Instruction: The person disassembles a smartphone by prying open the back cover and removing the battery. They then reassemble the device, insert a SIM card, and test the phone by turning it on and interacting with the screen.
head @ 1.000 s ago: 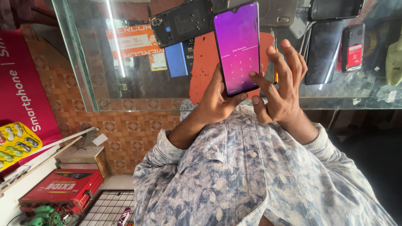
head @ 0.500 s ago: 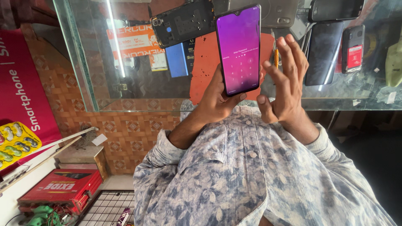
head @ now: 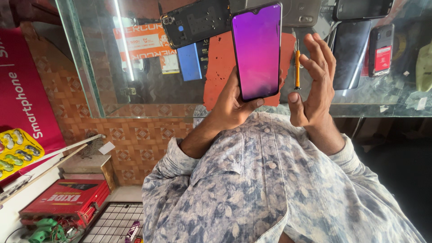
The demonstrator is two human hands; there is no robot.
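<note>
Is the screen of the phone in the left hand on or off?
On: the phone in the left hand glows purple-pink across its screen.

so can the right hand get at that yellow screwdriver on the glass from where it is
Probably yes. The right hand is open and holds nothing, and the yellow screwdriver lies on the glass counter just beside its fingers, with nothing between them. The left hand holds the phone clear of it.

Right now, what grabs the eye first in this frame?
The smartphone with its glowing purple screen, held upright at top centre in the left hand. The right hand is open beside it, fingers spread, not touching it. Behind them, on the glass counter, lie an orange mat, an opened phone back frame and a small yellow-handled screwdriver.
</note>
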